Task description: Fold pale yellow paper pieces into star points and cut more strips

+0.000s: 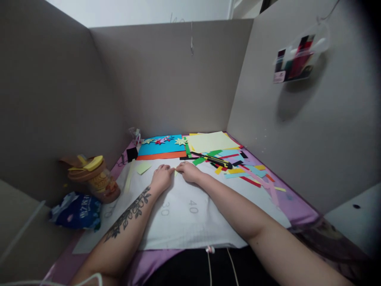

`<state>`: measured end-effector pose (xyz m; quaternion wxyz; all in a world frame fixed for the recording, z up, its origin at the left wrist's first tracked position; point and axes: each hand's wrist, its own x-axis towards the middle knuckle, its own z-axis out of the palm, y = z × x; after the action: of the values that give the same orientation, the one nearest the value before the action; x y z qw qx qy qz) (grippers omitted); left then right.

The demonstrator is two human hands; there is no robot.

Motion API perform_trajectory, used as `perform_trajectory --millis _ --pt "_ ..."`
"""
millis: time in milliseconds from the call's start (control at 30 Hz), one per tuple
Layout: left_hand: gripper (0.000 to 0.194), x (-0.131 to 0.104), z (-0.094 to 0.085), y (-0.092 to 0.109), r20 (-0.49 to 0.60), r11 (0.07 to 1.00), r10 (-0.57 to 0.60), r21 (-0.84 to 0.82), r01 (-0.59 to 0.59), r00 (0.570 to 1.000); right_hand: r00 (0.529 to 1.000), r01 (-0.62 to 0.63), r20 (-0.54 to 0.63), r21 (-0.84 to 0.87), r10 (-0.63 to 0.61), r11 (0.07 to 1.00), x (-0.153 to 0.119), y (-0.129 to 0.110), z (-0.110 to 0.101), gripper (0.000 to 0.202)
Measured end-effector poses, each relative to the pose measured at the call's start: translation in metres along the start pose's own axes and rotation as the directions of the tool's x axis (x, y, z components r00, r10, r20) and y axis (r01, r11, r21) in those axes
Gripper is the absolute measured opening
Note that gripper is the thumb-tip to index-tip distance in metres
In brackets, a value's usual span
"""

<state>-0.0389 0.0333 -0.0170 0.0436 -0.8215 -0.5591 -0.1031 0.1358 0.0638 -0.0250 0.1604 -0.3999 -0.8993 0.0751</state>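
Note:
Over a white sheet with printed numbers, my left hand and my right hand meet fingertip to fingertip. Between them is a small piece of pale yellow paper, mostly hidden by my fingers. Both hands are closed, pinching it from either side. To the left of my left hand lies a light green paper square. A long pale strip of paper rests farther left.
Folded paper stars lie on blue paper at the back. Beside a pale yellow sheet stack are a utility knife and coloured scraps. A lidded cup and blue packet stand left. Grey partitions enclose the table.

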Motion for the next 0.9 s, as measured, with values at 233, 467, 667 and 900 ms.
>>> perform_trajectory --millis 233,467,667,900 --pt "0.038 0.001 0.003 -0.002 0.017 0.999 -0.013 -0.039 0.013 1.000 0.999 0.045 0.036 -0.110 -0.041 0.993 -0.011 -0.012 -0.003 0.042" --pt "0.039 0.001 0.003 -0.002 0.032 0.997 -0.027 -0.068 0.029 0.999 0.983 0.179 0.030 0.034 -0.180 0.983 -0.015 -0.012 -0.005 0.040" --pt "0.036 0.000 0.001 -0.002 0.024 0.994 -0.015 -0.107 0.017 1.000 0.981 0.185 0.037 0.132 -0.192 0.974 -0.017 -0.012 -0.005 0.038" --pt "0.035 -0.001 0.004 -0.004 0.027 0.994 -0.024 -0.102 0.026 0.999 0.971 0.241 -0.056 0.215 -0.235 0.946 -0.019 -0.013 -0.004 0.037"
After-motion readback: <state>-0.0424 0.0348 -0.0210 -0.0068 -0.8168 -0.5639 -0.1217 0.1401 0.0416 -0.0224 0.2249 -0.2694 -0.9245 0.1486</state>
